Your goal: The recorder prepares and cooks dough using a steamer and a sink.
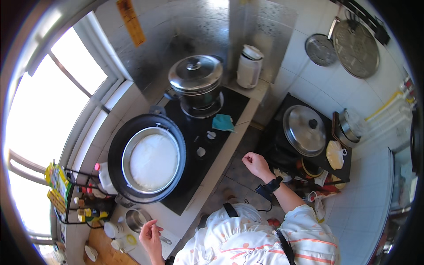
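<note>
My left hand [151, 237] is at the lower middle, beside a small metal saucepan [132, 220] on the counter, whose handle shows past my fingers. The fingers are slightly bent and a little apart, and I see nothing held in them. My right hand [255, 164] hangs over the floor between the stove and a black stand, fingers curled in, with nothing visible in it. On the black gas stove [185, 195] sits a wide black wok [114, 155]. Inside it rests a round metal pan [126, 165] holding a smooth white mass [154, 162].
A lidded steel pot [195, 82] stands at the stove's back, with a teal cloth [222, 122] near it. Behind is a white kettle [249, 71]. A bottle rack [68, 218] stands left. On the black stand [318, 165] are a pan lid [303, 132] and a tied bag [335, 155].
</note>
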A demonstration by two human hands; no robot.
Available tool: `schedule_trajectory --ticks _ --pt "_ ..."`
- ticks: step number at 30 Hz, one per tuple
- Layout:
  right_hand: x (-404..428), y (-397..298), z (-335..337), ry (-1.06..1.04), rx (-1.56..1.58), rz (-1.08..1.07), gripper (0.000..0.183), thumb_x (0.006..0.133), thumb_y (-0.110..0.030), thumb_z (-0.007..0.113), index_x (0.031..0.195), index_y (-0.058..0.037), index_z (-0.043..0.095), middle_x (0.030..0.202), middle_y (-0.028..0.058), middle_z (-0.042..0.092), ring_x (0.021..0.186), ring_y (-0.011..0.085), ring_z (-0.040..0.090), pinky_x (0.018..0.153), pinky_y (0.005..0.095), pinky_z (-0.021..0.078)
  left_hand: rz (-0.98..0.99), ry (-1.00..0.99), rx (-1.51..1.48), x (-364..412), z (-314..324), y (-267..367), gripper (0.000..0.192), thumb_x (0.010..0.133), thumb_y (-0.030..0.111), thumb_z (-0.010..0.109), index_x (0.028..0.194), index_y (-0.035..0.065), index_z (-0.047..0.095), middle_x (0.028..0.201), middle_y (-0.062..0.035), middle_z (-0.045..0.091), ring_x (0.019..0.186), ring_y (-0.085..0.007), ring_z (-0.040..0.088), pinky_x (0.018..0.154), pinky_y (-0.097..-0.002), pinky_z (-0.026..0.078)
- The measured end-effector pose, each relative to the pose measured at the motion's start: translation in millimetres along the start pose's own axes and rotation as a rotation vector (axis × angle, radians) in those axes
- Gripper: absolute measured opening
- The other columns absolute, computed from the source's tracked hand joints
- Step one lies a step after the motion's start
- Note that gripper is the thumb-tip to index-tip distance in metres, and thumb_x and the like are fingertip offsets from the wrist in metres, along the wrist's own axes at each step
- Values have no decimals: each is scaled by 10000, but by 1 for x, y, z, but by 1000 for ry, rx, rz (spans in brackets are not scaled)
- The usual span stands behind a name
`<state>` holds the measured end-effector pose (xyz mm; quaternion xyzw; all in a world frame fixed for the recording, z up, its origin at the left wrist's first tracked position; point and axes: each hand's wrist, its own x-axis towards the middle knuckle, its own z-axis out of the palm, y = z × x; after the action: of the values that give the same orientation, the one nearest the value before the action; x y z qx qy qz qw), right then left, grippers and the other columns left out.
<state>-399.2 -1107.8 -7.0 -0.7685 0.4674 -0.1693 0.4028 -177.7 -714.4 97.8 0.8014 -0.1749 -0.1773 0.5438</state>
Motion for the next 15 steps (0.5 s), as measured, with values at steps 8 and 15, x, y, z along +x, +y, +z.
schedule_trajectory --ticks 8,15 --pt "40 177 -151 542 -283 -2 308 829 -111 619 1129 -43 606 886 148 665 728 255 628 668 359 500 8 -195 56 5 45 24 149 926 -21 525 988 -40 659 698 -36 635 623 -61 601 530 -184 417" --pt "107 276 -281 503 -586 257 683 804 -287 688 1394 -78 415 1245 262 572 1131 448 525 988 485 419 -21 -272 236 16 92 59 144 910 5 562 996 -14 676 708 -49 662 663 -90 638 596 -214 476"
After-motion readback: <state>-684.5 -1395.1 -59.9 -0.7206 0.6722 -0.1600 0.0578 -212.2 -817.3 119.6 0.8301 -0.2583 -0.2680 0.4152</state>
